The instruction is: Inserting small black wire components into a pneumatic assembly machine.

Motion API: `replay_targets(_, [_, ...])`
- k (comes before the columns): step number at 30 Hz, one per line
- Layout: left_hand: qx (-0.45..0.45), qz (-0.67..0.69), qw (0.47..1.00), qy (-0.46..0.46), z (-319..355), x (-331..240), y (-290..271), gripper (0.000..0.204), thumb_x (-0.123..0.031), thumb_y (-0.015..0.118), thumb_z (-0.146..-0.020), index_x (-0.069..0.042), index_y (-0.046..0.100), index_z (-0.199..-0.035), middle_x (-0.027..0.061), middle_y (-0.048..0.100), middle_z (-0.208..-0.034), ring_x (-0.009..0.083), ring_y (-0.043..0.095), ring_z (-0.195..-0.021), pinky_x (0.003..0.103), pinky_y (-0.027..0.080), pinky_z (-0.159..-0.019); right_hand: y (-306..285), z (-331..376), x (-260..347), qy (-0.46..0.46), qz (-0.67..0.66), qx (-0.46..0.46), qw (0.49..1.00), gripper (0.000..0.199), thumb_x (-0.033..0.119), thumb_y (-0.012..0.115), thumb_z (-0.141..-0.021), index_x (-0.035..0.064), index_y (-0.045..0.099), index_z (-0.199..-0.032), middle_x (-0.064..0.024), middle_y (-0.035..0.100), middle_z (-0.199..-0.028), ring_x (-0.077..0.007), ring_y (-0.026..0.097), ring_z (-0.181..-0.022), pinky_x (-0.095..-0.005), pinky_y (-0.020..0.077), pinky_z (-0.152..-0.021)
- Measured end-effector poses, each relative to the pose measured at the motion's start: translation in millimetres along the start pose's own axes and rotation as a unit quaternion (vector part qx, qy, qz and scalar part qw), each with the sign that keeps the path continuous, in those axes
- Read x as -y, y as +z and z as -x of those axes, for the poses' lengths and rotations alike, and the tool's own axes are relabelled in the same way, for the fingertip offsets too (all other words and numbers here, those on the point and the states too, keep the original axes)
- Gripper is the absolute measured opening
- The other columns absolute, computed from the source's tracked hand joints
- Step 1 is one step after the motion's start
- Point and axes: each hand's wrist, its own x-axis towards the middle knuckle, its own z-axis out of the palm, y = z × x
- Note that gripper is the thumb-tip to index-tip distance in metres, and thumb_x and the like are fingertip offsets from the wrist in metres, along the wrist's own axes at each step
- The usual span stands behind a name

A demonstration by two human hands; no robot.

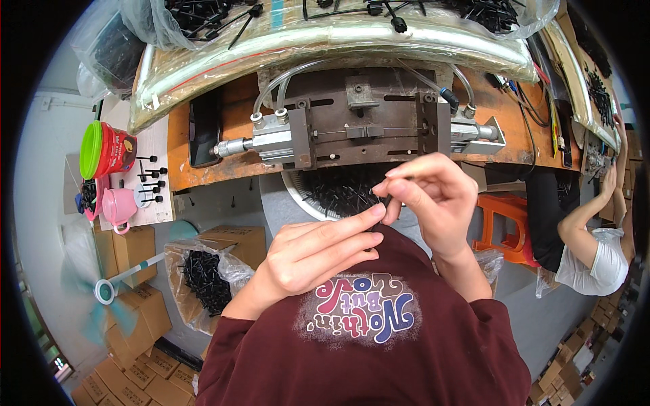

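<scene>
In front of my chest, my left hand (318, 254) and my right hand (437, 196) meet at the fingertips. Between them is a small black part (388, 200), mostly covered by the fingers, so its exact kind cannot be made out. Right thumb and index finger are pinched together on it. Left fingers lie long and close together, with the index fingertip against the part; the left thumb is hidden. Below the hands stands a round white basket (295, 191) full of thin black pieces. Just beyond is a metal clamping fixture (365, 132) with two air cylinders.
The fixture sits on a worn wooden bench (193, 172) beneath a plastic-wrapped shelf (325, 42) of black rods. At left are a red tub (118, 150), a pink cup (120, 206) and a fan (104, 291). A bagged box of black parts (206, 281) stands nearby; a co-worker (596, 257) sits right.
</scene>
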Motion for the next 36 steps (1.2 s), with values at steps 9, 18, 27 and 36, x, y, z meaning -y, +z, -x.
replay_targets(9, [0.007, -0.024, 1.000, 0.011, 4, 10, 9, 0.033, -0.009, 0.085, -0.065, 0.000, 0.073, -0.094, 0.0168, 0.069, -0.112, 0.0208, 0.073, -0.082, 0.026, 0.058, -0.066, -5, -3, -3, 0.075, -0.012, -0.004, 0.997, 0.011, -0.001, 0.067, -0.089, -0.0075, 0.065, -0.098, -0.0130, 0.071, -0.084, -0.0095, 0.064, -0.059, -0.0196, 0.0500, -0.050])
replay_targets(18, [-0.040, -0.136, 0.989, -0.040, 4, 49, 45, 0.025, -0.013, 0.078, -0.072, 0.001, 0.068, -0.091, 0.0150, 0.066, -0.121, 0.0208, 0.069, -0.078, 0.031, 0.056, -0.068, -13, 1, -33, 0.085, 0.163, -0.067, 0.981, 0.047, 0.003, 0.074, -0.083, -0.0023, 0.057, -0.127, -0.0108, 0.072, -0.094, -0.0033, 0.060, -0.062, -0.0194, 0.0487, -0.056])
replay_targets(27, [0.002, -0.272, 0.962, -0.035, -9, 64, 67, 0.023, -0.016, 0.078, -0.072, -0.004, 0.070, -0.090, 0.0107, 0.068, -0.119, 0.0169, 0.067, -0.065, 0.026, 0.053, -0.061, -21, 32, -47, 0.050, 0.313, -0.021, 0.948, 0.028, 0.002, 0.070, -0.085, 0.0026, 0.067, -0.112, -0.0056, 0.071, -0.085, -0.0066, 0.059, -0.059, -0.0217, 0.0459, -0.053])
replay_targets(36, [0.037, -0.261, 0.960, -0.092, -13, 57, 62, 0.021, -0.019, 0.078, -0.073, -0.008, 0.070, -0.089, 0.0061, 0.068, -0.121, 0.0169, 0.062, -0.055, 0.026, 0.050, -0.054, -53, 58, -75, 0.177, 0.357, -0.006, 0.917, 0.030, 0.008, 0.071, -0.086, 0.0054, 0.064, -0.116, -0.0069, 0.070, -0.082, -0.0113, 0.060, -0.055, -0.0262, 0.0482, -0.053])
